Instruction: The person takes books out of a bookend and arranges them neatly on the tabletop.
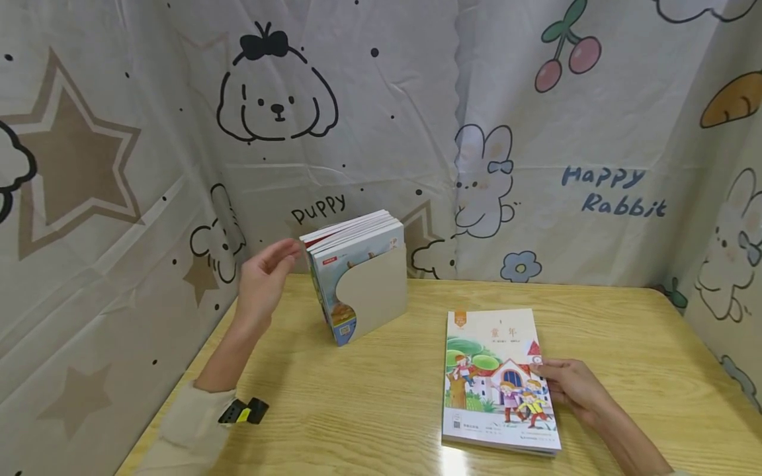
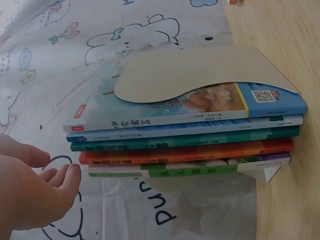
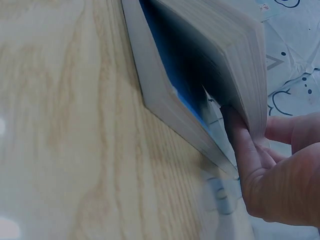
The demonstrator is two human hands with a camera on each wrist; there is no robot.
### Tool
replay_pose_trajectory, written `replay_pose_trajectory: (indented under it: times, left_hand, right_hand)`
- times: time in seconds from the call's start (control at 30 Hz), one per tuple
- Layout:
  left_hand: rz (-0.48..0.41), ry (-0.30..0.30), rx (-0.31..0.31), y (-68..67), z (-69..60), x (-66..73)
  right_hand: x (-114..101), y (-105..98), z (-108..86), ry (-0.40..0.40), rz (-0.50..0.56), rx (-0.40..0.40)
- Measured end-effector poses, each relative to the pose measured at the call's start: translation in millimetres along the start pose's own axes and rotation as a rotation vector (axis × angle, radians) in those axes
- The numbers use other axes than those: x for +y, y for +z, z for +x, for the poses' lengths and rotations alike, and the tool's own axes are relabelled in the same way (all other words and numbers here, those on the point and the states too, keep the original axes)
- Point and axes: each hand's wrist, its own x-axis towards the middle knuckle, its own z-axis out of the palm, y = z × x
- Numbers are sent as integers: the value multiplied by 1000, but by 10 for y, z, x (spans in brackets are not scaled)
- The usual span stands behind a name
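A beige holder stands on the table with several upright books in it. Just left of the books' spines is my left hand, its fingers loosely bent and holding nothing; in the left wrist view a gap separates this hand from the spines. At the right, my right hand grips the right edge of a book with a children-and-house cover. The right wrist view has the right hand pinching a thick block of pages, fingers in a dark gap above another thick part.
The wooden table reaches back to a printed curtain, which also hangs along the left and right sides. A black and yellow strap piece is at the left sleeve.
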Motion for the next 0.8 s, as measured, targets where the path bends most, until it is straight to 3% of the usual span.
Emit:
replay_pose_trajectory:
  times: [0.2, 0.4, 0.8]
  left_hand:
    - [91, -23, 41, -32, 91, -142]
    - [113, -85, -22, -39, 175, -299]
    - [147, -89, -57, 13, 267, -434]
  right_hand:
    - [23, 5, 20, 13, -11, 17]
    - [9, 2, 38, 37, -33, 24]
    - [-60, 14, 58, 85, -157, 70]
